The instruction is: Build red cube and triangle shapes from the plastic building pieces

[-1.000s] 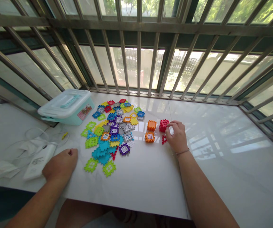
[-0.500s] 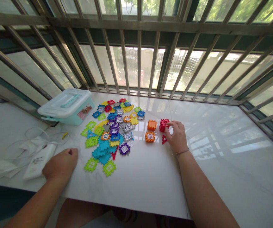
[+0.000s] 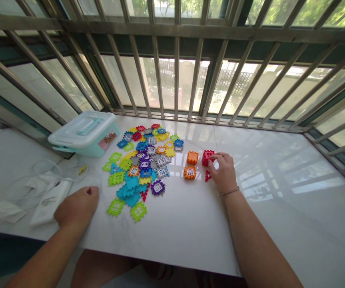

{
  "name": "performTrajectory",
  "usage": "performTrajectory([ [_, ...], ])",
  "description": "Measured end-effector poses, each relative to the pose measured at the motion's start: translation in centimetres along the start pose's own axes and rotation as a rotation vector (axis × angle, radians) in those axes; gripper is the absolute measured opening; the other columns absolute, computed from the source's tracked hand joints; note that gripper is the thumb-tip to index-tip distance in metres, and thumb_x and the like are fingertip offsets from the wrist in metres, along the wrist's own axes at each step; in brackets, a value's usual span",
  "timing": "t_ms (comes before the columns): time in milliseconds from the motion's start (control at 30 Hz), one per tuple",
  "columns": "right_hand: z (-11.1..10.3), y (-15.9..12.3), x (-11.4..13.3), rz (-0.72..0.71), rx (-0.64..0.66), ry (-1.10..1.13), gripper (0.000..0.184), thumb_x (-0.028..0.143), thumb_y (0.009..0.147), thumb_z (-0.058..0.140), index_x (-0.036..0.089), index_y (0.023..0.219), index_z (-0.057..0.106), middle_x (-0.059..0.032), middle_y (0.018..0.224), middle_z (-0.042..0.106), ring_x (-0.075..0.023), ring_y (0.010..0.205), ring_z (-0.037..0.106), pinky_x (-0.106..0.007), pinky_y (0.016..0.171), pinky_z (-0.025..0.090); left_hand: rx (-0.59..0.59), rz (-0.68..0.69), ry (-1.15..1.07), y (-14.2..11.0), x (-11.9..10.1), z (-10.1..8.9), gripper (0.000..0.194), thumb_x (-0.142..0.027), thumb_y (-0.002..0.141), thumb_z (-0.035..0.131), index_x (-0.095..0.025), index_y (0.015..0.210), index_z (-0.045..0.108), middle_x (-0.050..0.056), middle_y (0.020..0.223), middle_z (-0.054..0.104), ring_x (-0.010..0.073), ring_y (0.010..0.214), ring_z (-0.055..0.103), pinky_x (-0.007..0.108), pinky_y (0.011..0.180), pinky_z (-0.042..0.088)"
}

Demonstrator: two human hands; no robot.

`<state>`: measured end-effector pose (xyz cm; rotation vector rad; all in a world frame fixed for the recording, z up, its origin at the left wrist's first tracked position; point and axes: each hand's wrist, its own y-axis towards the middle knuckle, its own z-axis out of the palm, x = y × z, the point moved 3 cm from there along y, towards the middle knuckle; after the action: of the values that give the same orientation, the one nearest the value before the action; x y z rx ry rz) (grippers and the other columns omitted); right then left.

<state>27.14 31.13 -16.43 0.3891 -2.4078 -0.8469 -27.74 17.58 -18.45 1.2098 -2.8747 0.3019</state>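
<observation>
**Right hand (image 3: 224,173) closed on the red cube (image 3: 207,157), with little room around it**

From my remote seat, I read the right hand's grip as closed: the fingers wrap the cube's near side, though I can't see the far side. The cube sits on the marble tabletop (image 3: 280,224), just right of the orange cube (image 3: 192,158). A small red piece (image 3: 208,176) lies just below it, almost touching the hand, and a second orange cube (image 3: 189,173) with a white window sits near that.

The left hand (image 3: 76,207) rests curled on the table, with nothing visible in it. It lies just beside a green tile (image 3: 115,208) at the edge of the tile pile (image 3: 136,172).

The main risk I see is crowding. A sideways slip of the right hand could knock the red piece or the orange cubes. The polished surface offers little friction, so a loosely held cube could skid, and too much squeeze might spring its snap-together tiles apart. On the left, a careless wrist sweep could scatter the pile or snag the cable (image 3: 37,180) by the power bank (image 3: 50,202).
</observation>
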Motion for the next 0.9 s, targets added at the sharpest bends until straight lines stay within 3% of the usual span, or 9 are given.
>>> performTrajectory([
  [267, -0.02, 0.01, 0.23, -0.03, -0.007, 0.017, 0.017, 0.035, 0.105, 0.065, 0.023, 0.112, 0.075, -0.0136, 0.119, 0.068, -0.0322, 0.119, 0.063, -0.053, 0.11, 0.052, 0.007, 0.001, -0.01, -0.24, -0.17, -0.33, 0.062, -0.054, 0.105, 0.032, -0.021, 0.117, 0.083, 0.024, 0.117, 0.078, 0.0417, 0.101, 0.073, 0.048, 0.078, 0.056],
  [600, -0.01, 0.07, 0.31, -0.053, -0.017, 0.008, 0.015, 0.031, 0.103, 0.065, 0.024, 0.113, 0.073, -0.0127, 0.118, 0.069, -0.0319, 0.118, 0.064, -0.054, 0.108, 0.053, 0.012, 0.0, -0.019, -0.03, 0.05, 0.1, 0.065, -0.056, 0.106, 0.028, -0.021, 0.117, 0.082, 0.024, 0.118, 0.076, 0.0417, 0.102, 0.071, 0.047, 0.078, 0.055],
  [900, -0.49, 0.23, 0.24, -0.014, -0.073, 0.021, 0.027, 0.036, 0.103, 0.065, 0.022, 0.126, 0.066, -0.0149, 0.126, 0.066, -0.0322, 0.125, 0.062, -0.054, 0.112, 0.052, 0.005, 0.002, -0.024, -0.39, -0.11, -0.22, 0.066, -0.054, 0.107, 0.026, -0.021, 0.115, 0.083, 0.024, 0.116, 0.076, 0.0435, 0.102, 0.071, 0.048, 0.078, 0.055],
])
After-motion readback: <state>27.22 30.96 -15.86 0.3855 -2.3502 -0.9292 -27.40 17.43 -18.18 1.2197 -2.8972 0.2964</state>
